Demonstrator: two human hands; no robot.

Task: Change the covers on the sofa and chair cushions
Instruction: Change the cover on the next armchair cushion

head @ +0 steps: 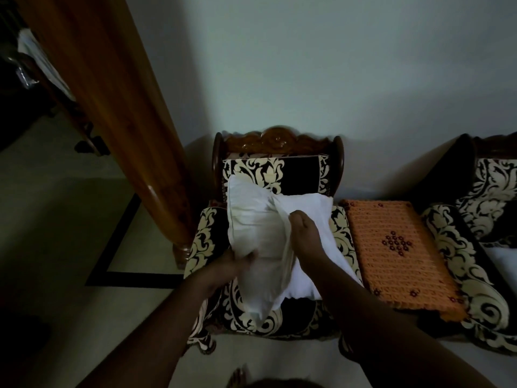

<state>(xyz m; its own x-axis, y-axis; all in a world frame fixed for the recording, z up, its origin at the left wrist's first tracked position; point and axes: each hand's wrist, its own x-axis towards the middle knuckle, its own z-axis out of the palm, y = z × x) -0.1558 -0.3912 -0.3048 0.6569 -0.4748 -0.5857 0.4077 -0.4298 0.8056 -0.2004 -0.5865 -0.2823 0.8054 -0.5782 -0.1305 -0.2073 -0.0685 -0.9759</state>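
Observation:
A white cushion (313,217) lies on the seat of a carved wooden chair (277,138) with black-and-cream floral upholstery. A cream cover (251,217) sits over the cushion's left part, its open edge running down the middle. My left hand (237,260) grips the cover's lower left side. My right hand (303,231) pinches the cover's open edge against the bare cushion. The cushion's lower right part is hidden by my right forearm.
An orange crocheted mat (397,247) covers a small table right of the chair. A sofa (481,219) in the same floral fabric stands at the far right. A wooden door (112,113) leans in on the left. Pale floor (70,233) lies at left.

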